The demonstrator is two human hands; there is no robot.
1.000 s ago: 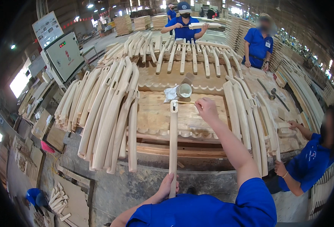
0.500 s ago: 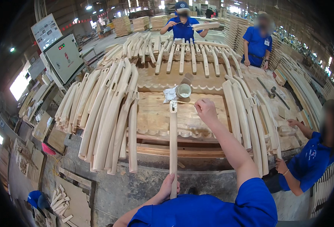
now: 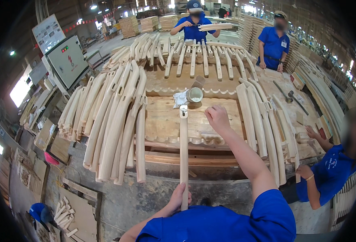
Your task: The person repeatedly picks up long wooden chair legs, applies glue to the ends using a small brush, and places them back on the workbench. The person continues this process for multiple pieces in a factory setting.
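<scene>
My left hand (image 3: 179,197) is wrapped round the lower end of a long pale wooden chair leg (image 3: 184,153). The leg points away from me over the workbench (image 3: 161,125), and its slotted top end shows a whitish smear at the slot. Just right of that end is my right hand (image 3: 217,117), its fingers pinched together on a thin stick, which hardly shows now. Beyond the slot, a small pot (image 3: 195,95) of whitish paste leans on its side beside a crumpled white cloth (image 3: 180,99).
Slotted wooden legs (image 3: 117,121) are heaped at the left, and more curved legs (image 3: 258,117) lie at the right. A scalloped wooden rack (image 3: 214,142) crosses the bench. Hammers (image 3: 290,97) rest at the far right. Co-workers in blue (image 3: 194,26) stand around the bench.
My right hand has drawn slightly left and nearer to me. The stick that spanned from the slot to my fingers no longer shows clearly. My left hand keeps its grip.
</scene>
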